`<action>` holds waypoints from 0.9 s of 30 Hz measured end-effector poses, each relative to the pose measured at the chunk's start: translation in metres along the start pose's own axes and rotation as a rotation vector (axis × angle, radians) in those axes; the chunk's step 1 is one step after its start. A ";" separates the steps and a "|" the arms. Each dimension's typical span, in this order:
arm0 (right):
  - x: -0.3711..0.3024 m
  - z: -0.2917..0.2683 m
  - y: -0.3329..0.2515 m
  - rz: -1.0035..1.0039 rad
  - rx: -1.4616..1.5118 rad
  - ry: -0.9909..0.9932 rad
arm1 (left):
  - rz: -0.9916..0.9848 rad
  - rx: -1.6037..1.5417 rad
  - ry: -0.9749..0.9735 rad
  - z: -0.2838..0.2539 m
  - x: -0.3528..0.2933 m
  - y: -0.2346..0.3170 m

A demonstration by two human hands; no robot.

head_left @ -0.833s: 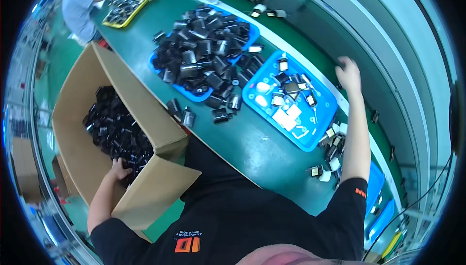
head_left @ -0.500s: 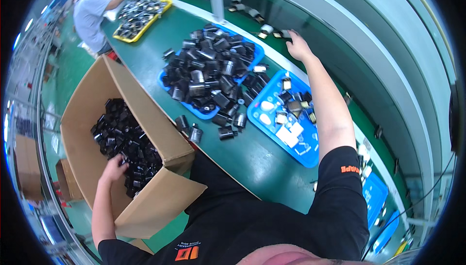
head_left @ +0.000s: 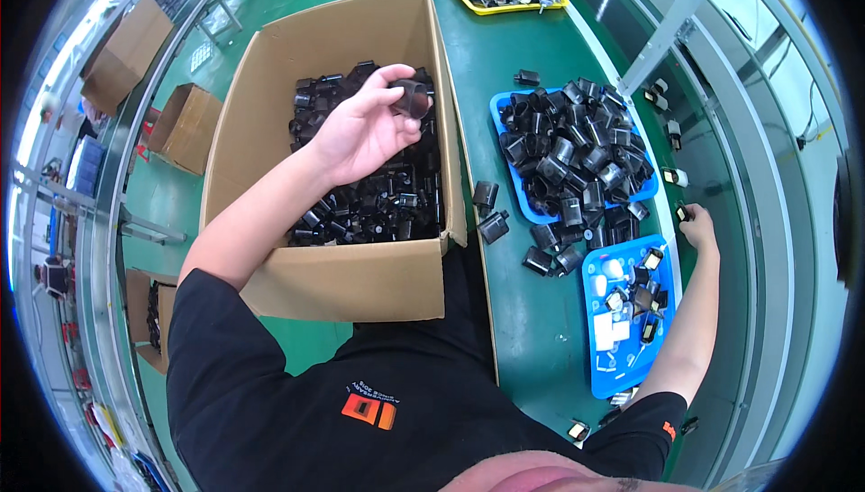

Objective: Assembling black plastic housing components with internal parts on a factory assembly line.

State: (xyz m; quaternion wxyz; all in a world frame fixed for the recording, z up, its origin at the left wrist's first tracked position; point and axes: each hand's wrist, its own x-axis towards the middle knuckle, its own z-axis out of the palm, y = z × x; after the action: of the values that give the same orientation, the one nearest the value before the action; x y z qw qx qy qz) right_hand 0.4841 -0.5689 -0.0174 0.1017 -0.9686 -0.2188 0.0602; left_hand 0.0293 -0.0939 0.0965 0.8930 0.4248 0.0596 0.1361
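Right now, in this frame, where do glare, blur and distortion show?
Head view: the white pieces in the nearer blue tray look washed out; head view: the left hand looks fairly sharp, the far-left background softer; head view: the grey rail at left bows strongly, with black at the picture's edge.

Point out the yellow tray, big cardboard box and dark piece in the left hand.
Yellow tray (head_left: 505,11): head view, near rim.
Big cardboard box (head_left: 360,280): head view, near panel.
Dark piece (head_left: 412,98): head view, middle of its side.

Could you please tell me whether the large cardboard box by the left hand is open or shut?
Open: the cardboard box has no cover across its top, and black parts show inside, near the left hand.
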 end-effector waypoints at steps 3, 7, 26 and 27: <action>-0.026 -0.002 0.007 0.121 0.258 -0.039 | -0.112 -0.224 -0.108 0.014 0.012 -0.008; -0.075 -0.017 -0.002 0.217 0.587 0.177 | -0.249 -0.370 -0.238 0.040 0.014 -0.016; -0.266 -0.025 -0.265 -0.297 1.755 0.310 | -0.377 0.411 -0.357 0.126 0.016 -0.112; -0.266 -0.025 -0.266 -0.292 1.741 0.269 | -0.382 0.413 -0.357 0.126 0.015 -0.115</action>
State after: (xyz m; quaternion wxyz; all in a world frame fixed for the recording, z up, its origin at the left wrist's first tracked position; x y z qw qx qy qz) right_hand 0.1397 -0.4545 0.0854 0.8326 -0.5095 -0.2028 0.0775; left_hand 0.0938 -0.2521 0.0872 0.7937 0.5952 0.0073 -0.1253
